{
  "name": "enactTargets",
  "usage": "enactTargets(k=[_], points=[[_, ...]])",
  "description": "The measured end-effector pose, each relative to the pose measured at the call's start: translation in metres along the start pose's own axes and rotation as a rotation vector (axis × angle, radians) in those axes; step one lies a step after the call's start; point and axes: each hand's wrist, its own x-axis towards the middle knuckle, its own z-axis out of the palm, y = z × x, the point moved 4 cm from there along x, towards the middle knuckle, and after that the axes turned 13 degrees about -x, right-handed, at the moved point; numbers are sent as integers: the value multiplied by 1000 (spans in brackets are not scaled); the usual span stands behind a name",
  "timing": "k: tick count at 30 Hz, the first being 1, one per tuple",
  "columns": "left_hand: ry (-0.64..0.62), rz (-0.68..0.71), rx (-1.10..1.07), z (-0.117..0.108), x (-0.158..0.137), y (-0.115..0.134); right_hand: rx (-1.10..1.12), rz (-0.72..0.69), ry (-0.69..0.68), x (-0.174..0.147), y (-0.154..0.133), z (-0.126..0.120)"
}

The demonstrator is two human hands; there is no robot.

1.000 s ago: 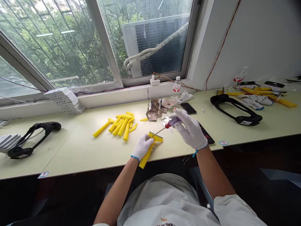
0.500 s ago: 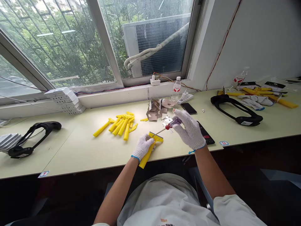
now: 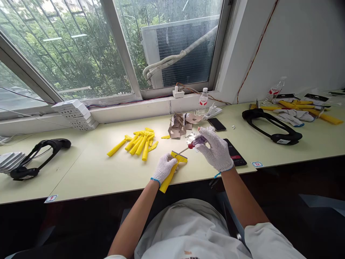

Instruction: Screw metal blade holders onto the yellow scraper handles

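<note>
My left hand (image 3: pixel 165 168), in a white knit glove, is closed around a yellow plastic scraper (image 3: pixel 169 178) at the table's front edge. The scraper's wide head points away from me, with a metal strip along it. In my gloved right hand (image 3: pixel 215 151) is a screwdriver (image 3: pixel 198 141) with a clear purple and red handle, fingers curled about it. Its thin shaft slants down left, and the tip meets the scraper's head. Small screws (image 3: pixel 191 136) lie beyond the screwdriver. Left of my hands is a pile of yellow scraper handles (image 3: pixel 140 144) with loose yellow pieces.
Brown cardboard pieces (image 3: pixel 176 126) stand behind the work. A water bottle (image 3: pixel 203 101), a phone (image 3: pixel 217 124) and a black tablet-like device (image 3: pixel 236 154) are nearby. Black headsets (image 3: pixel 272 126) lie on both sides. White boxes (image 3: pixel 77 115) are stacked by the window.
My right hand has shifted slightly left and turned a little around the screwdriver handle, uncovering more of the black device. My left hand and the scraper stay in place.
</note>
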Motion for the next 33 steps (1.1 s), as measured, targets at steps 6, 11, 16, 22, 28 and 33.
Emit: enactTargets(k=[6,11,16,22,28,33], points=[[-1,12,-3,0,0,1,-76,-9,20,-5,4,3],[-5,4,-11,-1,0,0,27,14,-46,-5,1,3],[-12,11,-13,-1,1,-1,2,24,-5,-3,-2,1],[-9,9,-21,-1,1,-2,-36,8,135,-9,2,5],[-13,25,-16,-1,2,-4,-67,-23,100,-6,0,3],[-18,18,-21,-2,3,-5,-21,-11,-6,-5,3,0]])
